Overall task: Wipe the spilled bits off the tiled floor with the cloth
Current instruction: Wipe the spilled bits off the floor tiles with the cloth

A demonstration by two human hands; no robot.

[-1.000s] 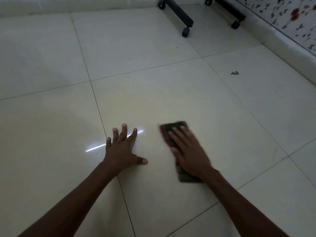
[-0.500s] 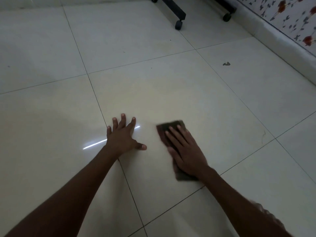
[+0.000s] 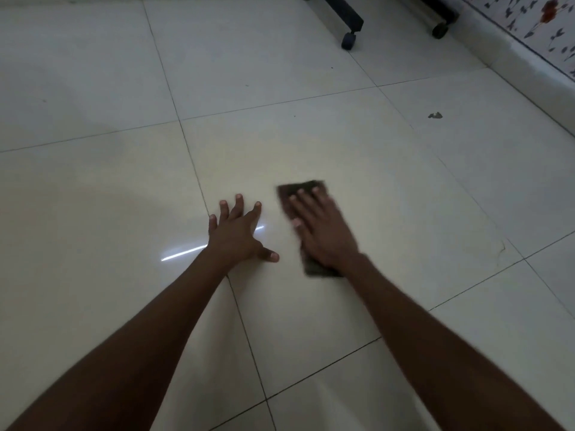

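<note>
Tiled floor [image 3: 311, 144], pale and glossy, fills the view; black wheeled frame legs [image 3: 348, 23] stand at the far edge, a patterned wall [image 3: 535, 23] at far right. Your left hand [image 3: 239, 233] lies flat on the tile, fingers spread, bracing you. Your right hand [image 3: 323, 231] presses flat on the dark cloth [image 3: 300, 189], fingers straight and close together, nothing pinched; the cloth lies on the middle tile just right of the left hand, its edges blurred, so you look mid-stroke. Wiping is under way. One dark scrap [image 3: 435, 115] sits well apart, ahead and to the right, on the next tile; tiny specks dot the farther tiles. Next move likely: slide the cloth out to that scrap, keeping flat pressure so it gathers instead of skipping.
</note>
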